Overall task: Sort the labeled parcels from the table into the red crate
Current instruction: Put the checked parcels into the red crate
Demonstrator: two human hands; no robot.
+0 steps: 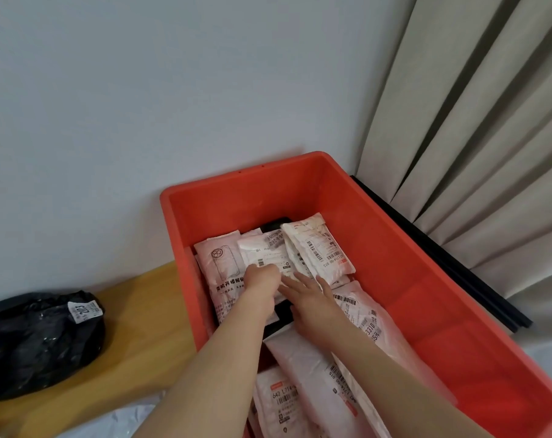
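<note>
White parcels (319, 254) crowd the red crate's (426, 295) left side; its right side lies bare along the wall.

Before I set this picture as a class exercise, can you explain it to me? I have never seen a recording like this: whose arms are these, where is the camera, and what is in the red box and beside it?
There is no machine here. The single picture comes from a camera worn on a person's head, looking down at their own bare arms.

Both hands reach into a large red plastic crate that holds several white plastic mailing parcels with printed barcode labels. The left hand has its fingers curled on one white labelled parcel lying among the others. The right hand lies beside it, fingers straight, resting on the pile.

Left of the crate, on a light wooden table, sits a crumpled black plastic parcel bearing a small white label, not yet sorted.
</note>
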